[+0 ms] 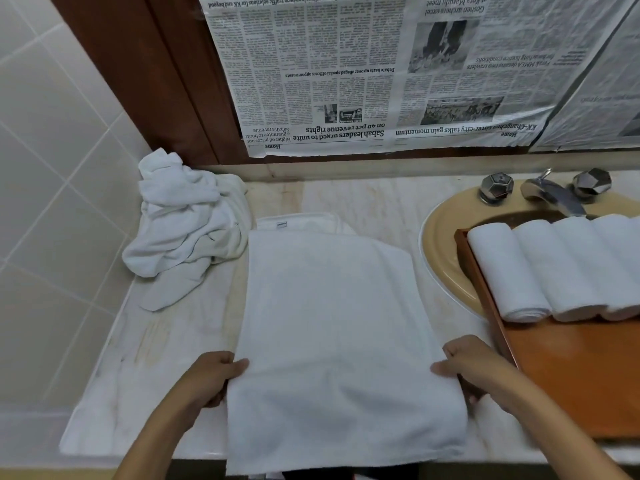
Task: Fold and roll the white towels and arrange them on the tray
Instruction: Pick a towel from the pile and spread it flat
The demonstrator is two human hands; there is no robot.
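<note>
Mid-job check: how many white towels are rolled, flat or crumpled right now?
Rolled towels on the tray: 4 in view, the last cut by the frame edge
Flat towel, gripped by the left hand and the right hand: 1
Crumpled heap: 1, towels inside cannot be counted
Total: 5 towels plus 1 heap

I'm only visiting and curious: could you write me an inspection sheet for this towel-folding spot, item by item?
Surface: pale marble counter with a sink at right.
Job's things: flat towel spread in front; rolls side by side on the wooden tray over the sink; crumpled pile at back left.
Clutter: nothing seen.
Hands: left hand and right hand each grip a side edge of the flat towel.
Cables: nothing seen.
Surroundings: upside-down newspaper on the wall, tap, white tiles at left.
</note>
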